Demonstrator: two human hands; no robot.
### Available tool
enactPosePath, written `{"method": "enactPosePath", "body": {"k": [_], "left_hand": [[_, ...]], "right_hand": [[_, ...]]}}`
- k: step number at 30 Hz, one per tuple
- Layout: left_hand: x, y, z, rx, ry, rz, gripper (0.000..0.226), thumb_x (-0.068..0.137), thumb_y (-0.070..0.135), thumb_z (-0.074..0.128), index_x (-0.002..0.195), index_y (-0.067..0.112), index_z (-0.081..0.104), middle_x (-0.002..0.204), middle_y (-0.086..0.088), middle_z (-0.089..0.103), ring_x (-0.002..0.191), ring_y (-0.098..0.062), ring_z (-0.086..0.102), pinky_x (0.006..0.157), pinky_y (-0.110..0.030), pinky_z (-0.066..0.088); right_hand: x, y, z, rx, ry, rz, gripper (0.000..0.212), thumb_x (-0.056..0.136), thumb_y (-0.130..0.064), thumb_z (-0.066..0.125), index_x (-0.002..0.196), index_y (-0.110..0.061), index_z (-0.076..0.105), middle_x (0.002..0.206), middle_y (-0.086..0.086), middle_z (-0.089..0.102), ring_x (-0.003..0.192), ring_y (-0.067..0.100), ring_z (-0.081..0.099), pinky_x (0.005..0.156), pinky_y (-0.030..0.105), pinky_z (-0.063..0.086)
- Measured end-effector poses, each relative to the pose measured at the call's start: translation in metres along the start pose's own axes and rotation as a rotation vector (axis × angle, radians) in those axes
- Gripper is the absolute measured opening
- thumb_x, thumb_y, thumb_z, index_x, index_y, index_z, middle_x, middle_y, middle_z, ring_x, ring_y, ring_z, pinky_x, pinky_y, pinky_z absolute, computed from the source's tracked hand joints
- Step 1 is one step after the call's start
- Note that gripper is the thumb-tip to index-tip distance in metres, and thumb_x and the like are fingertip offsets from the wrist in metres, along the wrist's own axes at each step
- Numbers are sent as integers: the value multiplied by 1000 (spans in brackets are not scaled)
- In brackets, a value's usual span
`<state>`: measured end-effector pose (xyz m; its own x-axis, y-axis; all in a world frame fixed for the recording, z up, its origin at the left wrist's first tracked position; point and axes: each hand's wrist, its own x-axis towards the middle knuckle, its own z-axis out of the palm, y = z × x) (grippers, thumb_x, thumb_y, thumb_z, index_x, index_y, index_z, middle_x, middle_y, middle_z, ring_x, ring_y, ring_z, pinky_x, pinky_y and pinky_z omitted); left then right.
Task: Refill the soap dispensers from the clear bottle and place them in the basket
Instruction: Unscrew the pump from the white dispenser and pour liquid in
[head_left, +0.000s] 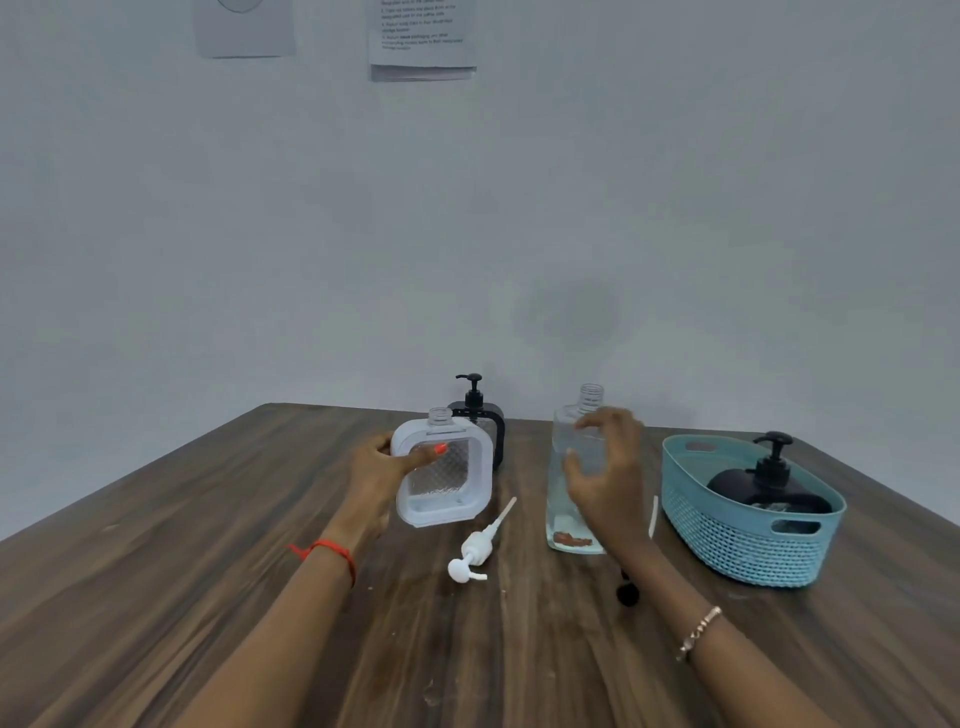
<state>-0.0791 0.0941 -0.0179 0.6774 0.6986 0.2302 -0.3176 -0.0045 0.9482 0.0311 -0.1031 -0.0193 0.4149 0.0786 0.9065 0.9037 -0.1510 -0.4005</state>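
My left hand grips a white square soap dispenser by its left side, thumb across its front; its neck is uncapped and it stands slightly tilted on the table. Its white pump lies on the table in front of it. My right hand hovers with spread, curved fingers right at the tall clear bottle, which is uncapped and holds clear liquid; contact is unclear. A black-framed dispenser stands behind the white one. Another black dispenser lies in the teal basket.
The brown wooden table meets a pale wall at the back. A small black cap lies near my right forearm. A thin white tube lies between the clear bottle and the basket.
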Motion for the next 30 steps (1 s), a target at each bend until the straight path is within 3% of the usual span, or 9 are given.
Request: {"method": "enactPosePath", "body": {"k": [3, 5, 8, 11, 14, 19, 23, 25, 30], "left_hand": [[0, 1, 9, -7, -46, -2, 29, 68, 4, 78, 90, 16, 64, 89, -4, 68, 77, -21, 65, 63, -29, 53], [0, 2, 15, -18, -74, -3, 31, 68, 3, 78, 94, 12, 65, 92, -8, 69, 78, -23, 66, 66, -31, 55], [-1, 3, 22, -40, -97, 4, 25, 70, 1, 75, 92, 10, 66, 88, -8, 70, 71, -18, 68, 59, -26, 57], [0, 2, 27, -23, -110, 15, 25, 72, 3, 74, 94, 9, 67, 86, -6, 70, 67, -13, 68, 57, -25, 56], [2, 1, 28, 31, -111, 27, 26, 73, 5, 74, 97, 9, 67, 87, -6, 70, 66, -11, 67, 60, -27, 55], [7, -1, 31, 58, -111, 55, 22, 72, 1, 74, 90, 11, 65, 85, -6, 69, 60, -7, 67, 49, -17, 51], [8, -6, 35, 109, -61, 96, 30, 67, 7, 80, 92, 8, 65, 87, -7, 70, 73, -17, 66, 51, -17, 50], [10, -9, 36, 169, -20, 114, 36, 61, 14, 85, 91, 11, 65, 90, -8, 71, 81, -23, 68, 63, -30, 56], [12, -9, 36, 306, 51, 135, 51, 52, 26, 90, 93, 15, 63, 93, -5, 68, 87, -23, 66, 79, -47, 56]], "right_hand": [[10, 14, -10, 54, 158, 205, 49, 72, -6, 74, 110, -7, 44, 109, 1, 38, 102, 10, 37, 91, 23, 35], [12, 30, -12, 45, 136, 370, 66, 72, -17, 77, 123, -5, 38, 120, 5, 37, 110, 11, 35, 95, 28, 33], [14, 53, -14, 269, -129, 699, 87, 65, -29, 82, 134, -13, 34, 130, 6, 47, 116, 21, 48, 96, 39, 44], [12, 69, -12, 409, -376, 859, 78, 61, -14, 84, 128, -10, 44, 119, 14, 61, 96, 21, 63, 71, 30, 57], [8, 71, -7, 350, -420, 855, 65, 60, -6, 83, 118, -7, 53, 107, 11, 66, 85, 15, 65, 58, 19, 55], [0, 78, 1, 246, -321, 848, 86, 28, -47, 90, 105, -23, 60, 101, 0, 71, 93, 20, 68, 82, 46, 56], [-2, 61, 1, 221, -214, 807, 65, 38, -32, 90, 95, -25, 61, 95, -1, 71, 87, 18, 68, 79, 43, 57], [1, 49, 1, 185, -196, 758, 59, 47, -17, 90, 97, -21, 59, 99, -1, 68, 88, 18, 64, 77, 34, 53], [14, 34, 2, 3, -230, 551, 77, 52, -6, 85, 122, -14, 53, 114, 5, 63, 103, 23, 57, 88, 35, 47]]}}
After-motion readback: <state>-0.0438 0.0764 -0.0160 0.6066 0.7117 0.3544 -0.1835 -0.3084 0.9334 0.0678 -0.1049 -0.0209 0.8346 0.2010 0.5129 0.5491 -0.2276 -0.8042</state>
